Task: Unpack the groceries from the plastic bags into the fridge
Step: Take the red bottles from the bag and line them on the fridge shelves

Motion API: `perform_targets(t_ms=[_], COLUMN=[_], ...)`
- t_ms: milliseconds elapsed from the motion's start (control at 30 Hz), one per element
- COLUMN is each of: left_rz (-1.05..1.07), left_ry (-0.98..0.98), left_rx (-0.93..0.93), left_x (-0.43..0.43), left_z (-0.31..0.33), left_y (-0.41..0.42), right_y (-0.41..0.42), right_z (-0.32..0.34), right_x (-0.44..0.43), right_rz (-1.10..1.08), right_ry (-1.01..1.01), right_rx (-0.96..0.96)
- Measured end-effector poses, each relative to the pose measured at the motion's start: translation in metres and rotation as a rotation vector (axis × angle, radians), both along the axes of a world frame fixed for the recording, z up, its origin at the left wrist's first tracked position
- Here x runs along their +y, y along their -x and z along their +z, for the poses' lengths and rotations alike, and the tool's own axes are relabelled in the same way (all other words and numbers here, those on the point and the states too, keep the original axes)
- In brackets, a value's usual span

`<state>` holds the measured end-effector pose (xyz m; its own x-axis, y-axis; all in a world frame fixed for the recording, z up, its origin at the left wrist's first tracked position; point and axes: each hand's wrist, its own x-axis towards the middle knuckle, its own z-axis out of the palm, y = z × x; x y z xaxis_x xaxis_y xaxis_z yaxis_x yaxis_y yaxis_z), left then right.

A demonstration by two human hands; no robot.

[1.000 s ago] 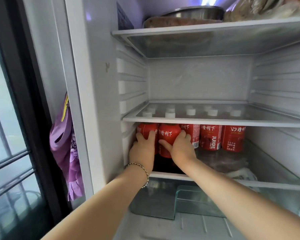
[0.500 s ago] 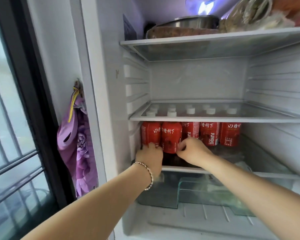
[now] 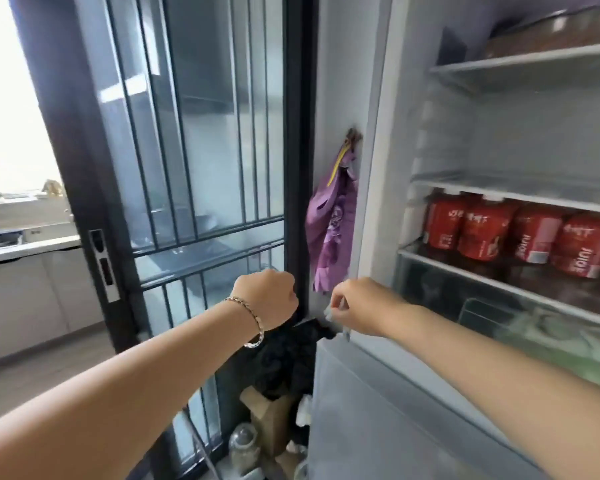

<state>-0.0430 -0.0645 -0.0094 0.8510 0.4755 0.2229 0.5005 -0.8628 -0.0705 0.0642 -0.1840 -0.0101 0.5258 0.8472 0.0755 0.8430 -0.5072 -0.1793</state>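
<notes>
Red juice bottles [image 3: 482, 233] stand in the fridge [image 3: 378, 98], while beside it the left hand [image 3: 265, 299] grips a black bag [image 3: 291, 358] (probably more inside) and the right hand [image 3: 355, 306] pinches clear plastic [image 3: 330, 312].

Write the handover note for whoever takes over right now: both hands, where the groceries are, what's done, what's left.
Left hand: curled over the black bag beside the open fridge; its fingers are hidden, so the grip is unclear.
Right hand: pinches a bit of pale plastic just above the bag.
Done: red juice bottles stand in a row on a fridge shelf.
Left: the bag's contents can't be seen; probably open it and shelve them.
</notes>
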Motion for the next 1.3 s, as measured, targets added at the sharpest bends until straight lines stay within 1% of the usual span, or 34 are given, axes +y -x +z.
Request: perform_targets(t_ms=[167,233,300,367,467,533,600,633,700,733,800,867,967,1067,1133,1300], left_rz=[0.306,0.455,0.616,0.715,0.92,1.024,1.133,1.205,1.322,1.404,1.511,1.655,1.824,2.008,2.075,2.233], left_ry=[0.035,0.089,0.145,0.171,0.188,0.198,0.224,0.236,0.239,0.243,0.26,0.27,0.29,0.322,0.325,0.316], left_rx=[0.135,0.108,0.113,0.087,0.06,0.022,0.023,0.024,0.036,0.039,-0.006,-0.037,-0.121,-0.173,-0.198,-0.204], left_x=[0.017,0.024,0.02,0.016,-0.001,-0.017,-0.033,-0.051,-0.08,-0.105,-0.137,-0.182,-0.23,-0.291,-0.317,-0.386], left_z=[-0.03,-0.041,-0.051,-0.062,-0.073,-0.077,-0.08,-0.08,-0.08,-0.082,-0.085,-0.088,-0.091,-0.103,-0.11,-0.127], left_y=[0.147,0.221,0.304,0.364,0.498,0.573,0.643,0.69,0.76,0.811,0.87,0.934,0.997,1.068,1.098,1.202], right_y=[0.111,0.173,0.249,0.308,0.438,0.512,0.583,0.633,0.707,0.762,0.826,0.903,0.984,1.084,1.123,1.254], right_z=[-0.021,-0.023,-0.026,-0.028,-0.033,-0.037,-0.042,-0.045,-0.048,-0.052,-0.054,-0.059,-0.067,-0.081,-0.087,-0.104], right_x=[0.043,0.06,0.077,0.087,0.101,0.105,0.104,0.101,0.088,0.076,0.057,0.033,0.002,-0.042,-0.063,-0.122], right_rz=[0.332,0.48,0.631,0.722,0.901,1.001,1.094,1.156,1.262,1.352,1.456,1.609,1.736,1.9,1.973,2.21], right_ry=[0.106,0.092,0.076,0.038,0.012,-0.014,0.007,0.012,0.012,0.022,0.012,-0.004,-0.016,0.034,0.057,0.078], right_rx=[-0.091,-0.13,-0.14,-0.153,-0.168,-0.176,-0.164,-0.158,-0.146,-0.149,-0.187,-0.218,-0.211,-0.219,-0.222,-0.199])
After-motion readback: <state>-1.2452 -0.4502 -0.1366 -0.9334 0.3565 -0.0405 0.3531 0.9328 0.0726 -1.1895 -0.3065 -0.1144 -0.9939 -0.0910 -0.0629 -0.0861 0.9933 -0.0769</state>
